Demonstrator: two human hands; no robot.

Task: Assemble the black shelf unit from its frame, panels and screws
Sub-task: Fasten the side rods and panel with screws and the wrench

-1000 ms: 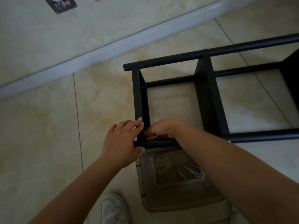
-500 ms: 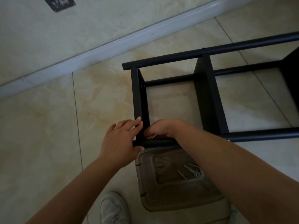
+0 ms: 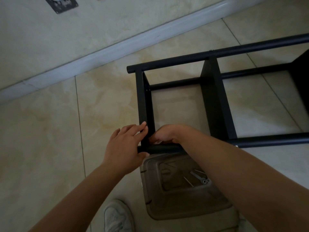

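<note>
Frame corner (image 3: 145, 144) between both hands (image 3: 124, 146)

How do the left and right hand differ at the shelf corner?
The left hand lies flat, fingers straight along the end panel, thumb under the near tube. The right hand is curled, fingertips tucked into the corner; what it pinches, if anything, is hidden. The left comes from outside the frame, the right from inside. Both touch the same corner.

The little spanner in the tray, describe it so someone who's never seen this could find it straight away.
Start at the black shelf frame lying on the tiled floor. Just below its near rail sits a clear plastic tray. The spanner lies in its sunken middle, flat and wider than the thin silver screw beside it.
</note>
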